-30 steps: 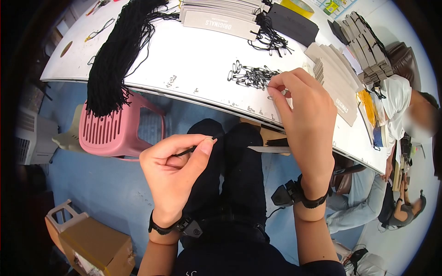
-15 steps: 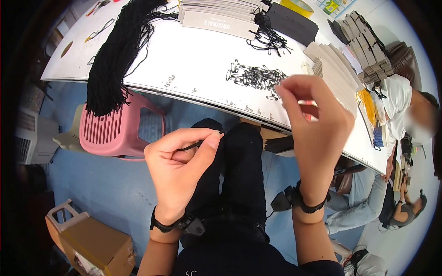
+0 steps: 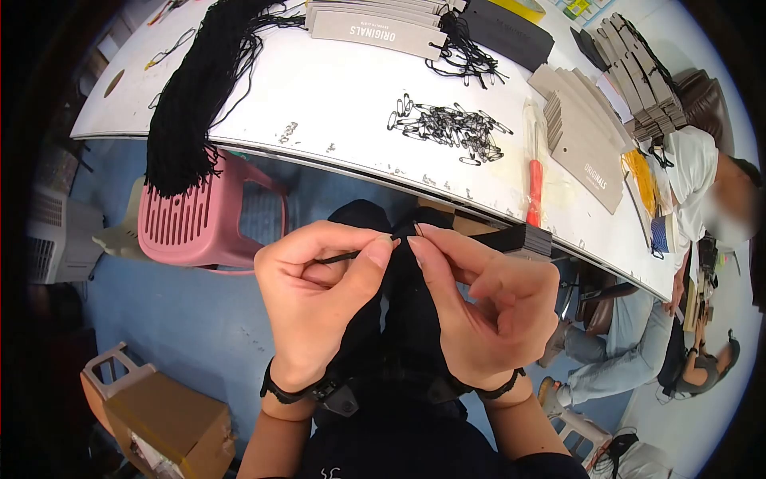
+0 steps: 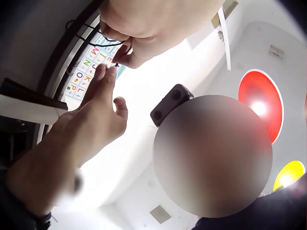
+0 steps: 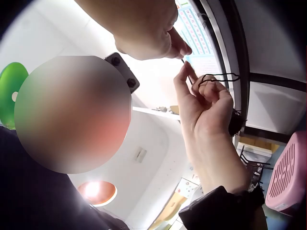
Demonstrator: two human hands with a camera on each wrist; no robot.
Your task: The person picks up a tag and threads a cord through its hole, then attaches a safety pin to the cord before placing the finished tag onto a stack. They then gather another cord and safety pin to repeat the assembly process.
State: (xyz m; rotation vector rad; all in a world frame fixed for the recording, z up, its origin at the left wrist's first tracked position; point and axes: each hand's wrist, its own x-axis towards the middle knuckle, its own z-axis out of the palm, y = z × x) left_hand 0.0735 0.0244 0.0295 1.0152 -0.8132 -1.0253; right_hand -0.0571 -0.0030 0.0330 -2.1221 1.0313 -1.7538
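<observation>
In the head view my left hand (image 3: pixel 315 283) pinches a black cord (image 3: pixel 339 257) between thumb and index finger, its end poking out at the fingertips. A thin loop of that cord (image 5: pixel 220 75) hangs out past the fingers in the right wrist view. My right hand (image 3: pixel 499 299) pinches a small black safety pin (image 3: pixel 416 229), mostly covered by the fingertips. Both hands meet over the lap, fingertips almost together. Beyond them, a pile of black safety pins (image 3: pixel 455 130) lies on the white table (image 3: pixel 319 96).
A thick bundle of black cords (image 3: pixel 191 104) drapes over the table edge above a pink stool (image 3: pixel 179 215). Grey printed tags (image 3: pixel 375 33) lie at the back, more tags (image 3: pixel 586 152) at the right. A red-handled tool (image 3: pixel 535 188) lies near the edge. Another person (image 3: pixel 690 164) sits at right.
My right hand has left the pin pile with a safety pin and come down and left to the left hand. The left hand has shifted slightly right, still pinching the cord.
</observation>
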